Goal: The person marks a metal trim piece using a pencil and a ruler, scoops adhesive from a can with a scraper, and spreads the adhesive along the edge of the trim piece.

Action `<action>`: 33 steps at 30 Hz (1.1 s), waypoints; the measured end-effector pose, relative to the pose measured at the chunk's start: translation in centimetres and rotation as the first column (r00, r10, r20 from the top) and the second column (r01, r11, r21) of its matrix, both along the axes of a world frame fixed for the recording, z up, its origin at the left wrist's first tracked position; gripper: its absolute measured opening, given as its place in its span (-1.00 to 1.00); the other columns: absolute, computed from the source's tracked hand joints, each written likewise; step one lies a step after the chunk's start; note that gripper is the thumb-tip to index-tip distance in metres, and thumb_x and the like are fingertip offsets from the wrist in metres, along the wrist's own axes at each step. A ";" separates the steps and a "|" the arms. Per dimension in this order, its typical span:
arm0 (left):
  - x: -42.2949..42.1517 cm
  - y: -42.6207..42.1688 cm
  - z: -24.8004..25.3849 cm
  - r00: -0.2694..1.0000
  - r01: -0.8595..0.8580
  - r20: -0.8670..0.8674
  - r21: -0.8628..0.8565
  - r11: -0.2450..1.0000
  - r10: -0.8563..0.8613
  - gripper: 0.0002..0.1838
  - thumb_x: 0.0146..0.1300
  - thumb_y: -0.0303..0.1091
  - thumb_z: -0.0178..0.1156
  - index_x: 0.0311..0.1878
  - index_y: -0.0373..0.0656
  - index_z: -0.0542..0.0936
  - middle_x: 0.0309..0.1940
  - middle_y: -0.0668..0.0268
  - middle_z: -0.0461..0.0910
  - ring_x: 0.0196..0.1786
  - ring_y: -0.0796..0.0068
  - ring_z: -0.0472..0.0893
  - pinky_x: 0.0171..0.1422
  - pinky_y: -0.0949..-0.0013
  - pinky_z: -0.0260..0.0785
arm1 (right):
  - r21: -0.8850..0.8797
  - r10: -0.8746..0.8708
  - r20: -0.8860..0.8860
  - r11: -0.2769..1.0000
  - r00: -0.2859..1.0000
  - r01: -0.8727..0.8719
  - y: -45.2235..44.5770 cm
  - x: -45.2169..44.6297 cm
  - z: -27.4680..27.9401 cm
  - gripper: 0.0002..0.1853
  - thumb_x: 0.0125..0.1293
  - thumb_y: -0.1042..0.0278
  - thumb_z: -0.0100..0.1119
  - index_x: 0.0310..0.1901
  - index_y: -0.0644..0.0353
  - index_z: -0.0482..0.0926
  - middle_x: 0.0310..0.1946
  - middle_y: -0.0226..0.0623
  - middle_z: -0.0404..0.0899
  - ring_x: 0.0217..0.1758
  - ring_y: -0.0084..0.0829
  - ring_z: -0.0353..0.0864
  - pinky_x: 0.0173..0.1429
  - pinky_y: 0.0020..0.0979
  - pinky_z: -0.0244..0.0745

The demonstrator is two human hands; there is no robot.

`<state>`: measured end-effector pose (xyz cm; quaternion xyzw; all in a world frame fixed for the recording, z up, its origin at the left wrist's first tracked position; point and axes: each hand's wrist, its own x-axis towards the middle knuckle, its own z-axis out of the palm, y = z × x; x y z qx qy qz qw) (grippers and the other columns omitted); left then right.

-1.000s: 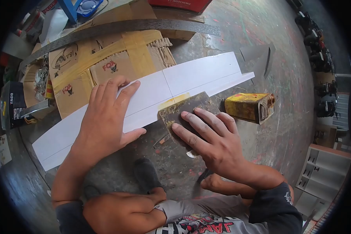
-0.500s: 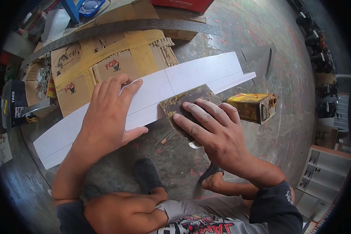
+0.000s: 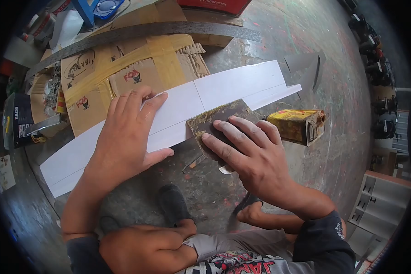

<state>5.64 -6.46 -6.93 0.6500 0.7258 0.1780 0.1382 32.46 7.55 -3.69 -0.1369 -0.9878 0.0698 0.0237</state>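
Evidently light and stiff, to my eye, the long, thin white board with a ruled line [image 3: 178, 107] lies aslant before the person, overlapping the flat brown FOX-printed cardboard [image 3: 144, 68]. Its smooth face might slide, so I'd take it by the long edges. Across its left half rests the bare left hand [image 3: 130, 125], thumb and fingers spread. At its near edge, the bare right hand [image 3: 253, 146] holds a dark, crusted rectangular plate [image 3: 228, 110], fingers fanned on top, thumb hidden; that plate looks thin and firm. Off the board's near edge, rightward, a rusty yellow-and-red metal tin [image 3: 291, 124] lies sideways, contents unseen. Past its far edge, leftward, an open brown carton [image 3: 36, 104] holds clear, crumpled stuff I can't identify.
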 end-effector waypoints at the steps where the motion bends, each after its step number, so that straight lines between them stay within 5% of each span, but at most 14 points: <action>1: 0.0 0.0 0.0 1.000 0.000 -0.001 0.001 1.000 0.000 0.17 -0.12 -0.16 0.81 0.62 -0.19 0.46 0.47 0.03 0.45 0.52 -0.15 0.44 0.69 -0.10 0.27 | -0.006 0.001 0.005 1.000 1.000 -0.001 0.0 -0.1 0.1 -0.41 0.48 0.17 0.37 0.53 -0.17 0.65 0.49 -0.32 0.66 0.54 -0.17 0.61 0.57 0.07 0.35; 8: 0.1 0.0 0.1 1.000 0.002 -0.008 -0.002 1.000 -0.003 0.17 -0.12 -0.15 0.81 0.62 -0.19 0.45 0.48 0.01 0.44 0.51 -0.16 0.45 0.68 -0.11 0.27 | -0.075 0.028 0.039 0.997 0.999 -0.025 -0.3 -0.1 1.6 -0.45 0.55 0.07 0.33 0.51 -0.08 0.62 0.43 -0.26 0.66 0.49 -0.12 0.61 0.53 0.11 0.36; 14: 0.1 0.0 0.3 1.000 0.003 -0.024 -0.008 1.000 -0.003 0.18 -0.11 -0.16 0.80 0.63 -0.19 0.45 0.48 0.01 0.43 0.52 -0.16 0.44 0.68 -0.11 0.26 | -0.268 0.097 0.155 0.962 0.983 -0.053 -0.3 1.6 4.5 -0.48 0.52 0.20 0.25 0.49 -0.06 0.61 0.39 -0.25 0.67 0.49 -0.15 0.62 0.50 0.04 0.38; 21: 0.4 0.1 0.5 1.000 0.002 -0.027 -0.010 1.000 -0.002 0.18 -0.13 -0.19 0.80 0.63 -0.21 0.45 0.49 0.01 0.43 0.50 -0.16 0.47 0.66 -0.11 0.29 | 0.070 0.002 0.012 0.998 1.000 -0.002 3.4 4.1 2.1 -0.35 0.42 0.15 0.40 0.56 -0.21 0.63 0.47 -0.34 0.67 0.55 -0.21 0.61 0.54 0.00 0.36; 33: 0.5 0.1 0.4 0.999 0.006 -0.050 -0.009 1.000 -0.007 0.20 -0.16 -0.19 0.81 0.63 -0.21 0.45 0.49 -0.01 0.43 0.47 -0.19 0.47 0.65 -0.13 0.29 | 0.044 -0.034 -0.008 0.998 0.999 0.034 3.8 3.8 0.7 -0.35 0.39 0.17 0.49 0.53 -0.29 0.65 0.47 -0.37 0.69 0.56 -0.20 0.62 0.57 0.04 0.36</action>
